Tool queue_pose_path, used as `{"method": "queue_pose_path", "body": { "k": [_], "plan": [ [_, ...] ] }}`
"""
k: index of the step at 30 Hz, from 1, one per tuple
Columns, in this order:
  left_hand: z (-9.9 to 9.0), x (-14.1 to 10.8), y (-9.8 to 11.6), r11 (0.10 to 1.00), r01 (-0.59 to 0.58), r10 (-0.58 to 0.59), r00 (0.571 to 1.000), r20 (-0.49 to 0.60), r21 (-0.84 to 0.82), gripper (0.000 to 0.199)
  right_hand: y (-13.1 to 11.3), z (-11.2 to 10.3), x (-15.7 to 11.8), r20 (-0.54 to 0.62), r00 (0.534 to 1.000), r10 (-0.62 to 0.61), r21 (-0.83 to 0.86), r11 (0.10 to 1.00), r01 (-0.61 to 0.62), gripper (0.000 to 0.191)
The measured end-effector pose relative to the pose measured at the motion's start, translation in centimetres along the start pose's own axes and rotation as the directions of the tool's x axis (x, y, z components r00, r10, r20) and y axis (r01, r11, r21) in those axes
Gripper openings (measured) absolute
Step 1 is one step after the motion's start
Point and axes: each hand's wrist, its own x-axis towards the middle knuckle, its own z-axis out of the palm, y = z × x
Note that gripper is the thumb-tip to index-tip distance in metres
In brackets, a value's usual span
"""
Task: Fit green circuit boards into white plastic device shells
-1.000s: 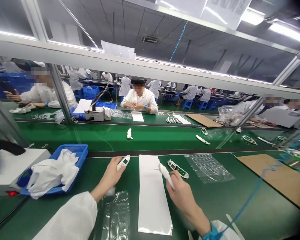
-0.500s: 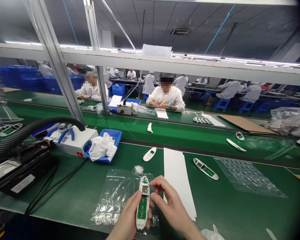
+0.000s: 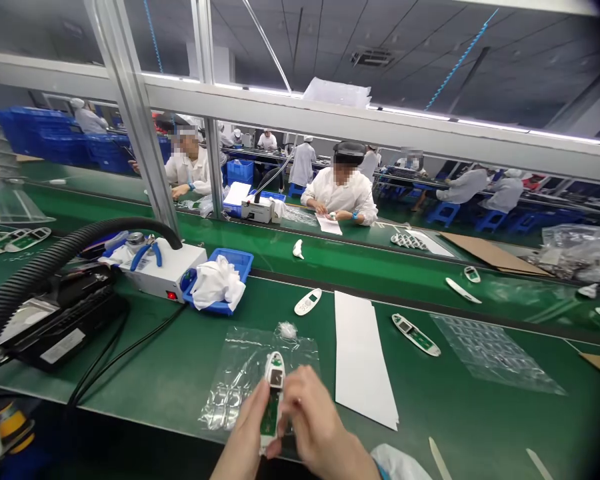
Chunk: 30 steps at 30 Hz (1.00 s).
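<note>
My left hand is closed around a white handset casing half, held upright above the bench's front edge. A green circuit board and a small dark screen window show inside it. At the casing's right edge is my right hand, its fingers curled together and slightly blurred; what they pinch, if anything, is hidden. Behind the casing lies a clear plastic bag with square pieces in it. A white front cover rests farther back. Another casing with a board lies to the right.
White paper sheets lie right of my hands. A blue tray holds white cloth, beside a white box with blue pliers. A black hose arches at left. A green conveyor carries parts; co-workers sit beyond.
My right hand's fingers have curled in closer to the casing's right edge. The casing has shifted slightly left in view. The whole view has turned a little as well.
</note>
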Motion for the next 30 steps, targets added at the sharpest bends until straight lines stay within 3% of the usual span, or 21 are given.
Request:
{"method": "queue_pose_path", "body": {
  "k": [2,4,8,12,14,18,21,26,30],
  "plan": [
    [-0.2,-0.1,0.8,0.995,0.031,-0.021,0.995,0.094,-0.097,0.042,0.5,-0.1,1.1,-0.024,0.981,0.190,0.123,0.975,-0.186,0.015],
    [-0.5,-0.4,1.4,0.989,0.039,-0.018,0.989,0.145,-0.143,0.044,1.0,-0.2,2.2,0.053,0.932,0.358,0.245,0.901,-0.359,0.012],
    [-1.1,-0.9,1.6,0.995,-0.023,0.036,0.991,0.130,-0.102,0.051,1.0,0.4,3.0,0.228,0.873,0.430,0.420,0.766,-0.487,0.013],
    [-1.3,-1.2,1.3,0.996,-0.075,0.078,0.993,0.085,-0.042,0.049,0.2,1.4,2.2,0.214,0.881,0.422,0.490,0.734,-0.471,0.012],
    [-1.2,-1.4,1.2,0.995,-0.088,0.091,0.994,0.063,-0.037,0.049,-0.4,1.5,1.8,0.186,0.899,0.395,0.437,0.787,-0.436,0.008],
    [-0.9,-1.7,1.1,0.993,-0.114,0.114,0.993,-0.003,-0.021,0.057,-1.4,1.6,1.2,0.106,0.971,0.215,0.078,0.972,-0.223,0.005],
    [-0.8,-2.1,1.1,0.991,-0.118,0.123,0.989,-0.084,0.059,0.063,-1.9,1.9,0.9,0.078,0.992,0.102,-0.122,0.988,-0.092,0.010],
    [-0.3,-2.8,1.2,0.951,-0.121,0.156,0.982,-0.105,0.284,0.062,-2.3,2.0,1.0,0.066,0.984,0.168,-0.042,0.985,-0.165,0.011],
    [0.0,-2.9,0.7,0.935,-0.156,0.211,0.966,-0.147,0.318,0.058,-2.5,2.1,1.0,0.085,0.974,0.208,-0.024,0.978,-0.207,0.014]
  ]
}}
